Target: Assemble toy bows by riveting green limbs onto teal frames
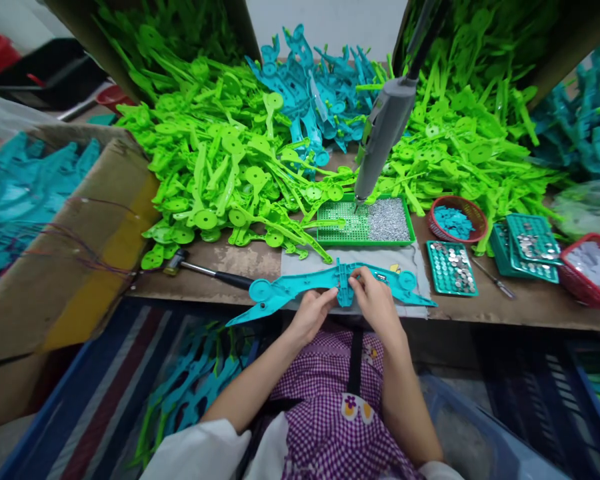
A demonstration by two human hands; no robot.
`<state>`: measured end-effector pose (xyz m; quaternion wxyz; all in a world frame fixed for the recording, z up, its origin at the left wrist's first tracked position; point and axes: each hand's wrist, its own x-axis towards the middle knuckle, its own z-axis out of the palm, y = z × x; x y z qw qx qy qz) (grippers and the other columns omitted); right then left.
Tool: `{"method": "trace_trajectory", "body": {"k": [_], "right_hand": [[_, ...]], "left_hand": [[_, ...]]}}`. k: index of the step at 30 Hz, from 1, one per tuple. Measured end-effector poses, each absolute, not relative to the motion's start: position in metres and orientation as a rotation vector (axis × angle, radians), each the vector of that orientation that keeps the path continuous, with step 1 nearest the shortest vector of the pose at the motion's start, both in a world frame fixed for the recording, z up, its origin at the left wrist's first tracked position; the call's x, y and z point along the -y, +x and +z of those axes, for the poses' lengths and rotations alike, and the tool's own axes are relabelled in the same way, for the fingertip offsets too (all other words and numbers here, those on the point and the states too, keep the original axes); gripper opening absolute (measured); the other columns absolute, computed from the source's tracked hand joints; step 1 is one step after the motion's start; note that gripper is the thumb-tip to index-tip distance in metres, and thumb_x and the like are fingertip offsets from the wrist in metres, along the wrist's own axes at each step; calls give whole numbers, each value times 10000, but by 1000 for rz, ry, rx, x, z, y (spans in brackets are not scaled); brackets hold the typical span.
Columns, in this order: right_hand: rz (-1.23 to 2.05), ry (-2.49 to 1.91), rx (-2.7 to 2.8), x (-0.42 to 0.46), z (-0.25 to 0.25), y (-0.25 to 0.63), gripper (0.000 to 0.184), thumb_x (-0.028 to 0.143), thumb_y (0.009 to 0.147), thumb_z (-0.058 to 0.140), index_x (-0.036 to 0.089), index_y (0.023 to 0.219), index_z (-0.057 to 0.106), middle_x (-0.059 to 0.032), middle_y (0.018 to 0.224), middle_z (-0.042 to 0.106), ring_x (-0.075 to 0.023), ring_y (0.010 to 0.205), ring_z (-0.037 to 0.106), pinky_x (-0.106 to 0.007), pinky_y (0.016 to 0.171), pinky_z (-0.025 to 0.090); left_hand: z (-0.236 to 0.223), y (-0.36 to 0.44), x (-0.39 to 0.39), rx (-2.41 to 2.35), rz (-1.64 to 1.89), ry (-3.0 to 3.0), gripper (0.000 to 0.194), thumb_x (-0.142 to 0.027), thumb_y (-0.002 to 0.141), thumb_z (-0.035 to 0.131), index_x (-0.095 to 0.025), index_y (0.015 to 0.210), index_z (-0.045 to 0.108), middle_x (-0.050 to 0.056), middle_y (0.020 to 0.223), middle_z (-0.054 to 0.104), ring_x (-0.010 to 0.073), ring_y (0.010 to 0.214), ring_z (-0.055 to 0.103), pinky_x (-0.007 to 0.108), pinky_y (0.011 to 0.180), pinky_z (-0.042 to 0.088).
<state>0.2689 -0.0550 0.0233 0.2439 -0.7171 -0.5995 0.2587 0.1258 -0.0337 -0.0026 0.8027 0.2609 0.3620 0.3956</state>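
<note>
At the near edge of the brown workbench (220, 257), a long, winged turquoise plastic piece (307, 283) lies over a grey cloth (307, 261), its left tip poking out past the edge. The left hand (313, 313) holds it at the middle crosspiece (345, 295), thumb and forefinger narrow; the right hand (377, 303) grips the other side, fingers bent close. If both let go at once, I'd say that overhanging wing could tip it off. A swing leftward might knock the black-handled steel hammer (233, 278) just beside it. One lime-green plastic arm (336, 223) reaches over the green perforated tray (367, 243); a tug there could scatter the small silver screws (389, 220). The grey, pen-shaped electric screwdriver (380, 140) hangs above, easily bumped. Fingers partly cover the crosspiece, so I can't tell whether they pinch anything small besides. Turquoise parts (180, 400) below sit dim; the right-hand turquoise heap (580, 117) is cut off.
</note>
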Motion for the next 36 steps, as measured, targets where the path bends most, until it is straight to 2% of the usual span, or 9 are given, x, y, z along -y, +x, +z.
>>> {"method": "trace_trajectory", "body": {"k": [7,11,16,19,23,27,29,32,36], "right_hand": [[736,-1866,1648,78,26,285,204,359,946,434,219,1044,546,-42,934,686,-200,845,648,-283,711,429],[611,-1856,1800,78,29,284,221,314,960,404,220,924,602,-41,921,685,-193,855,641,-279,721,419],[595,-1972,1905,56,27,273,219,282,947,424,227,957,636,-47,943,712,-187,816,650,-270,668,388],[627,-2132,1861,48,25,273,225,334,938,443,242,959,648,-37,848,721,-194,777,654,-271,648,367],[630,-2270,1772,48,20,273,234,359,934,443,247,971,645,-39,842,726,-210,787,660,-277,631,352],[588,-2308,1778,50,18,266,231,354,939,435,249,977,638,-41,872,730,-221,812,669,-281,625,354],[551,-2343,1843,51,22,262,253,340,953,405,232,980,633,-61,877,728,-223,786,672,-285,617,359],[511,-2358,2020,48,33,264,269,276,965,366,191,1002,618,-108,930,719,-226,741,670,-295,613,374],[546,-2107,2170,34,43,284,193,283,932,469,201,1051,597,-98,970,710,-247,826,655,-320,685,404]], "left_hand": [[-3,124,33,-782,832,563,324,-309,734,768,-98,975,719,120,997,730,264,983,667,387,923,485],[-5,124,34,-770,811,602,332,-336,750,754,-93,973,717,126,1004,726,266,989,662,392,920,487],[-6,122,28,-765,757,635,366,-359,736,763,-106,995,704,114,993,722,240,971,663,369,916,491],[2,106,19,-775,613,740,396,-386,765,731,-135,1067,679,104,1034,708,209,958,663,337,892,500],[22,73,13,-874,224,1284,369,-445,850,613,-164,1078,687,78,893,718,179,733,663,336,753,525],[30,70,2,-1058,458,2050,300,-354,894,569,-207,1137,667,89,1047,662,237,969,602,392,883,468],[24,79,-7,-1052,521,2246,247,-308,881,591,-198,1082,682,95,1057,641,249,1005,571,400,899,453],[12,90,-20,-960,491,2308,123,-272,873,600,-196,896,693,61,920,647,219,905,579,360,834,462],[11,88,-24,-1011,607,2115,73,-207,866,564,-181,830,622,30,845,597,161,768,561,287,702,455]]}}
